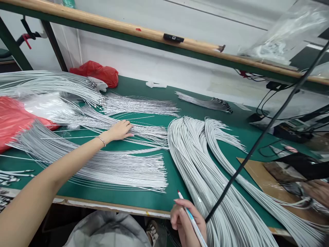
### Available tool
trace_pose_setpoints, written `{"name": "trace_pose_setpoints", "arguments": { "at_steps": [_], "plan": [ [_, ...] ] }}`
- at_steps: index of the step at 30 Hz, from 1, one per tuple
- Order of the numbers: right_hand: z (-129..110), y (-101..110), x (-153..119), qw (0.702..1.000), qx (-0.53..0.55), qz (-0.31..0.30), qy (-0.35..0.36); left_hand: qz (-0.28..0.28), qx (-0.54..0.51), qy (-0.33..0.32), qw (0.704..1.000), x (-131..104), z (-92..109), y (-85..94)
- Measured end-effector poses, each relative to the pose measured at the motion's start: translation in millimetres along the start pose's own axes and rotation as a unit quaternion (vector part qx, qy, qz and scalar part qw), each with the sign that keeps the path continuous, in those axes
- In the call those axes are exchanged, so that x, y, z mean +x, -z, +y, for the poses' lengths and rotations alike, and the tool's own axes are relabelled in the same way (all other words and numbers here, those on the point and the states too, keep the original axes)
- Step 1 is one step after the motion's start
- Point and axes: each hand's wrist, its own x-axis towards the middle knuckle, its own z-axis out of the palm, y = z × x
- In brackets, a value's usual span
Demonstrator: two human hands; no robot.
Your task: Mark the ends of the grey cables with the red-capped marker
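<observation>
My left hand [122, 130] lies palm down on a spread bundle of thin grey wires [151, 133] in the middle of the table, its fingers stretched out over them. Between the fingers of my right hand [189, 221], at the front edge, is a red-tipped marker pen [189, 216] with a white and blue barrel, its tip pointing up and away. Nearer to me, a wide fan of grey wires [128, 169] has its cut ends roughly lined up at the right. Just right of these, a thick bundle of grey cables [195, 157] bends over the table's front edge.
Red plastic bags [96, 73] and clear plastic lie at the left and back. A wooden-edged shelf [115, 24] crosses above the green table [144, 202]. One black cable [246, 157] runs diagonally across the right side. At the far right, another person's hand [317, 192] shows near cardboard [253, 171].
</observation>
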Motion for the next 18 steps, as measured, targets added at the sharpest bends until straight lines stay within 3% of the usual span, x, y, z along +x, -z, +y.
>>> {"name": "trace_pose_setpoints", "arguments": {
  "at_steps": [5, 13, 18],
  "plan": [
    [-2.2, 0.4, -0.8, 1.0, 0.001, 0.007, 0.005, -0.006, 0.002, -0.01, 1.0, 0.5, 13.5, -6.2],
    [-2.5, 1.1, 0.3, 0.999, -0.013, 0.016, 0.043, 0.025, 0.009, 0.108, 0.994, 19.9, 19.3, -18.4],
    [-4.7, 2.8, -1.1, 0.998, -0.033, 0.053, 0.013, -0.001, -0.025, 0.072, 0.997, 15.5, 30.9, -5.8]
  ]
}}
